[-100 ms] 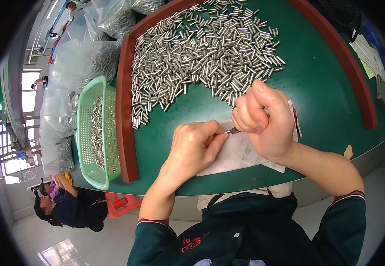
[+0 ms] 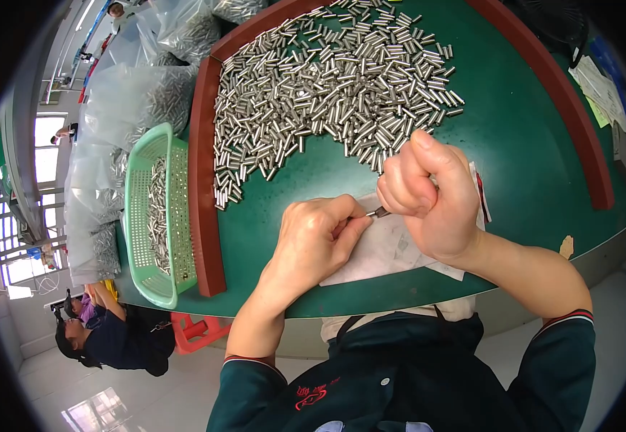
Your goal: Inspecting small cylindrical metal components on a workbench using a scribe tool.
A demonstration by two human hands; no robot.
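My left hand is closed in a pinch, thumb against forefinger. Between these fingertips is a small metal piece, mostly hidden, that looks like one of the pins. Wrapped in a fist, my right hand grips a thin dark-tipped tool; its body is covered by the fingers. The tool's tip meets the left fingertips. Beneath both hands lies a stained whitish sheet on the green table. Beyond them spreads a big heap of short shiny metal pins.
Left of the heap runs a red-brown rail, with another rail at right. A light green basket holding pins stands outside the left rail. Clear bags of pins are stacked beyond. At lower left a person sits near a red stool.
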